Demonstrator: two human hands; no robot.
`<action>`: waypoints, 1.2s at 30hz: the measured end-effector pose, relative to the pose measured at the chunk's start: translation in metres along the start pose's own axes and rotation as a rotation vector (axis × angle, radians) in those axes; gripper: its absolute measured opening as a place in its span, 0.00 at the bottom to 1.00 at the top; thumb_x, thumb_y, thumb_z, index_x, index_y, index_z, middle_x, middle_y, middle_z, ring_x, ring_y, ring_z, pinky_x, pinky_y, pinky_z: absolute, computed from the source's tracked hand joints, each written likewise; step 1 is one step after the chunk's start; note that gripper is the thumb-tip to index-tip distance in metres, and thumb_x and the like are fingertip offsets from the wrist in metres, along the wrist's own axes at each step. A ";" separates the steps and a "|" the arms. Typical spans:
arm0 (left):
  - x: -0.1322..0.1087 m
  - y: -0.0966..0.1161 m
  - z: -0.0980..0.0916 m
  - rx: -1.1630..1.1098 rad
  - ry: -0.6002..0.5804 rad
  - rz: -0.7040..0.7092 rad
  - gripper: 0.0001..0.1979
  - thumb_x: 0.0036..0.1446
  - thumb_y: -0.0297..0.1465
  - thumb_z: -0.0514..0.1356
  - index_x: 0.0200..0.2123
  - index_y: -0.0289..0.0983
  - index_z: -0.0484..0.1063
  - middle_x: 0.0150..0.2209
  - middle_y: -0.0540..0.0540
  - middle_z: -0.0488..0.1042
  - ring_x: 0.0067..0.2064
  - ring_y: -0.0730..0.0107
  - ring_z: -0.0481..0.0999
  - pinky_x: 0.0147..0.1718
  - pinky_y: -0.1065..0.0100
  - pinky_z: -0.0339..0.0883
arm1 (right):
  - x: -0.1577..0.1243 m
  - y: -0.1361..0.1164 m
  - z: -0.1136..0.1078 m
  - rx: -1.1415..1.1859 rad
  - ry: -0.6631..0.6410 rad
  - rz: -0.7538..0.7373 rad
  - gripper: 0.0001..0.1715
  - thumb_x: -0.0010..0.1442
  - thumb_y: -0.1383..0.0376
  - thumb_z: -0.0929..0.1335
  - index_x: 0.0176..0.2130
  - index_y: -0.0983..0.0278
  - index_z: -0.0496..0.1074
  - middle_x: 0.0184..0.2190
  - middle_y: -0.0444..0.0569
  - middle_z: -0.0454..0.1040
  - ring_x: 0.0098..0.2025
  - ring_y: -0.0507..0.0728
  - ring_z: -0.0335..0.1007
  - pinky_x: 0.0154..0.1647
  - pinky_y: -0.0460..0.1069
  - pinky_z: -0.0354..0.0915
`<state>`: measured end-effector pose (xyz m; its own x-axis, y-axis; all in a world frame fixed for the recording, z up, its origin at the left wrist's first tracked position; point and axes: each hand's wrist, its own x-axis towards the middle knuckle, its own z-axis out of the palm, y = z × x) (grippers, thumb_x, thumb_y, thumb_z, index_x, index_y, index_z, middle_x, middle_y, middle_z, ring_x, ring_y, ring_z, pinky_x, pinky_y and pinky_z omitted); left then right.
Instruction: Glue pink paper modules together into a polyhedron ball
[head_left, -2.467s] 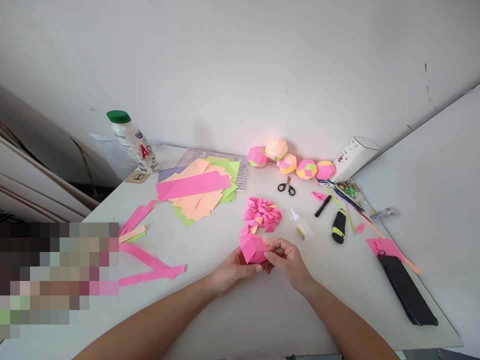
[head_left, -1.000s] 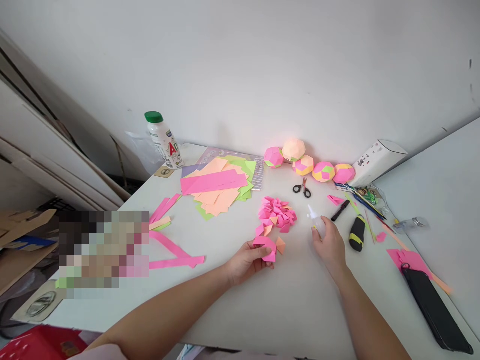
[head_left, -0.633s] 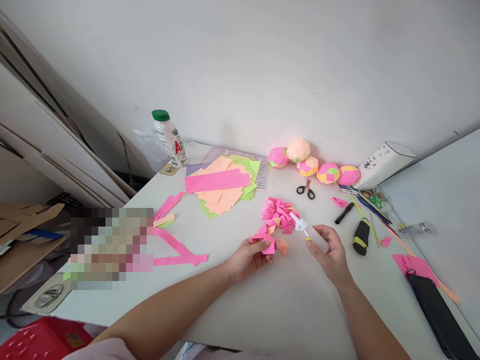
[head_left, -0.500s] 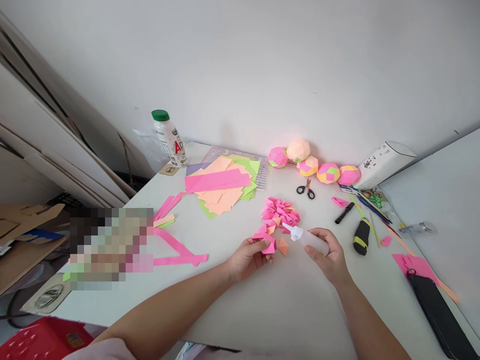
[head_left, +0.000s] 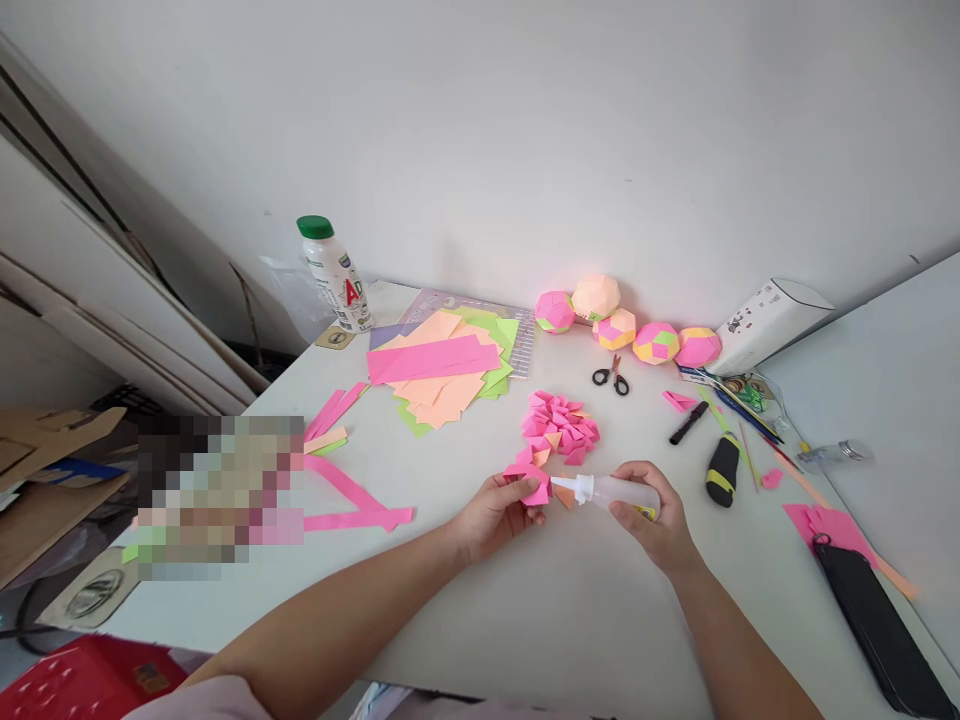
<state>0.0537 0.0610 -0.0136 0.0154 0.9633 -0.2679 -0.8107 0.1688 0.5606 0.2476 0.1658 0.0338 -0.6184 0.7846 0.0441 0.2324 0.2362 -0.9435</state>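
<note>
My left hand (head_left: 504, 508) pinches a folded pink paper piece (head_left: 537, 486) over the table. In my right hand (head_left: 651, 515) is a clear glue bottle (head_left: 616, 494) with a white nozzle, held nearly level. Its tip points left and meets the right edge of the pink piece; whether glue comes out cannot be seen. An orange paper piece (head_left: 562, 496) lies partly behind the nozzle. Just beyond my hands is a heap of small folded pink pieces (head_left: 561, 425) with a few orange ones.
Stacked paper sheets (head_left: 435, 365) lie at the back left beside a green-capped bottle (head_left: 337, 275). Paper balls (head_left: 656, 343) line the wall, with scissors (head_left: 611, 378) before them. To the right are a cutter (head_left: 723, 470) and a black case (head_left: 870, 625). Pink strips (head_left: 360, 520) lie left.
My right hand has tipped the glue bottle to level and brought its nozzle down and left to the pink piece. My left hand stays nearly in place.
</note>
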 end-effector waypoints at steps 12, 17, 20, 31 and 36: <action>-0.001 0.003 0.004 -0.005 0.030 -0.033 0.09 0.47 0.33 0.66 0.25 0.31 0.74 0.22 0.48 0.70 0.24 0.75 0.68 0.29 0.69 0.63 | 0.001 0.000 0.001 0.007 0.001 0.014 0.18 0.50 0.53 0.71 0.36 0.59 0.65 0.28 0.44 0.66 0.21 0.51 0.57 0.19 0.47 0.58; 0.000 0.002 0.003 -0.016 0.011 -0.029 0.09 0.47 0.32 0.66 0.26 0.31 0.74 0.22 0.49 0.69 0.25 0.75 0.68 0.30 0.68 0.64 | 0.001 0.000 0.002 0.013 0.001 0.016 0.18 0.50 0.53 0.71 0.36 0.59 0.65 0.28 0.44 0.66 0.21 0.51 0.57 0.19 0.47 0.58; 0.000 0.001 0.002 -0.035 0.006 -0.017 0.08 0.48 0.31 0.66 0.26 0.31 0.73 0.23 0.48 0.69 0.24 0.76 0.66 0.29 0.68 0.64 | 0.001 0.001 0.002 0.008 -0.001 0.015 0.17 0.51 0.53 0.71 0.36 0.59 0.65 0.28 0.44 0.66 0.21 0.51 0.57 0.20 0.47 0.58; 0.000 0.001 0.000 -0.012 -0.008 -0.015 0.09 0.48 0.33 0.66 0.27 0.31 0.73 0.23 0.48 0.69 0.24 0.76 0.66 0.29 0.68 0.64 | 0.003 0.005 0.004 0.034 -0.007 -0.011 0.15 0.52 0.55 0.71 0.36 0.59 0.66 0.27 0.43 0.65 0.21 0.50 0.56 0.19 0.45 0.57; 0.002 -0.001 -0.001 -0.006 -0.022 -0.019 0.10 0.48 0.34 0.66 0.26 0.31 0.73 0.22 0.49 0.68 0.24 0.74 0.67 0.30 0.68 0.63 | 0.005 0.015 0.003 0.127 0.029 0.004 0.15 0.51 0.56 0.72 0.36 0.60 0.67 0.28 0.42 0.65 0.22 0.48 0.57 0.20 0.45 0.56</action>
<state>0.0541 0.0624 -0.0153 0.0432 0.9644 -0.2610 -0.8137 0.1855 0.5509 0.2457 0.1715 0.0190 -0.5949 0.8024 0.0480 0.1372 0.1601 -0.9775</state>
